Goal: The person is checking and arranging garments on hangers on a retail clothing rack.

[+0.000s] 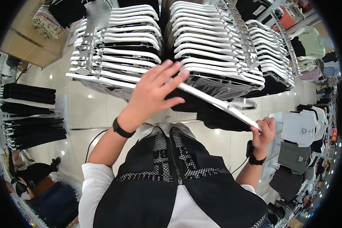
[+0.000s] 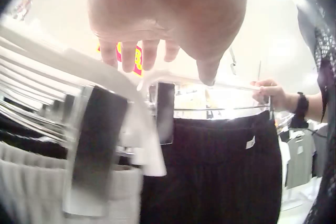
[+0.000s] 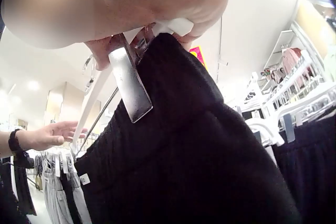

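A white clip hanger (image 1: 212, 99) slants across the front of the rack, and black trousers (image 1: 224, 121) hang from it. My right hand (image 1: 264, 133) grips the hanger's right end, thumb and fingers curled round it. Close below that hand in the right wrist view, a shiny metal clip (image 3: 129, 85) bites on the waistband. My left hand (image 1: 154, 89) is spread with straight fingers at the hanger's other end, over the front of the rack. In the left wrist view, grey-white trousers (image 2: 68, 187) hang beside the black ones.
Rows of white hangers (image 1: 205, 41) with dark and grey garments fill the rack ahead; more hangers (image 1: 129, 38) stand to the left. Black garments (image 1: 30, 129) hang at far left. White and grey tops (image 1: 300, 127) line the right side. Another person (image 1: 26, 184) is at lower left.
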`<state>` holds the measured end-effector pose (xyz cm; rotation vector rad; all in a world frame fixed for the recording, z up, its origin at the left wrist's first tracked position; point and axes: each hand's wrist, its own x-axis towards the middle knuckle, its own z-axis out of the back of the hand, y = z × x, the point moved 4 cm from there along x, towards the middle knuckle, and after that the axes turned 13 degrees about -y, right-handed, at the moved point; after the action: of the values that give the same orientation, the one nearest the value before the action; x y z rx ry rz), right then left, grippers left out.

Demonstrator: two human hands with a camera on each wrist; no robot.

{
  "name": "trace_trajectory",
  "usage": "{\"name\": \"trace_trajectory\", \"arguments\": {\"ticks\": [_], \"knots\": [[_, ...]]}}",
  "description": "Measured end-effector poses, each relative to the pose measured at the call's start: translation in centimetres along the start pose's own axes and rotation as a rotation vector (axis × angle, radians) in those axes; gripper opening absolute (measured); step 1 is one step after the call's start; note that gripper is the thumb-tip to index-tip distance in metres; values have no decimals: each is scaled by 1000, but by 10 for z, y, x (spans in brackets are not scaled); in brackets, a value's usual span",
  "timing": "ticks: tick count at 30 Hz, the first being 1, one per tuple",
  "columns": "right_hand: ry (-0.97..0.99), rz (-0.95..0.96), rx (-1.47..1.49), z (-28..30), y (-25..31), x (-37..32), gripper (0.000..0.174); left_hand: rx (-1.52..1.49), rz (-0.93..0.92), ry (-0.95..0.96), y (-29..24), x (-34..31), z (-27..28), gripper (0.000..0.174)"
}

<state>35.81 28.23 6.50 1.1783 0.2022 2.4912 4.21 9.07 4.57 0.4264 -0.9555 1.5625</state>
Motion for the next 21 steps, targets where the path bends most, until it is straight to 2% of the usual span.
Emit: {"name": "trace_trajectory", "arguments": {"ticks": [2,3,8,9,12,13,16,17,21], "knots": [[-7,-22,-12,10,7,-5,33,-125,-20,107,0,-8,-17,38],[6,-32,-17,15,10,-5,34,-150,68,227,-2,-10,-18,21],[140,-57,-10,16,47,7,39,-231,28,74,-9,-33,7,21],[192,-113,-6,14,49,5,44,-222,12,44,-11,-36,18,22],[38,-483,533,-9,42,-18,48,-200,5,-33,-6,-52,48,24],[108,-451,622,-11,38,-20,49,-189,23,-46,-4,-58,59,24],[89,-500,805,-36,67,-28,47,-147,75,-87,9,-74,91,22],[31,-504,762,-43,85,-25,46,-120,102,-90,16,-79,104,22],[28,-467,697,-51,111,-24,42,-133,251,-95,35,-105,144,26]]}}
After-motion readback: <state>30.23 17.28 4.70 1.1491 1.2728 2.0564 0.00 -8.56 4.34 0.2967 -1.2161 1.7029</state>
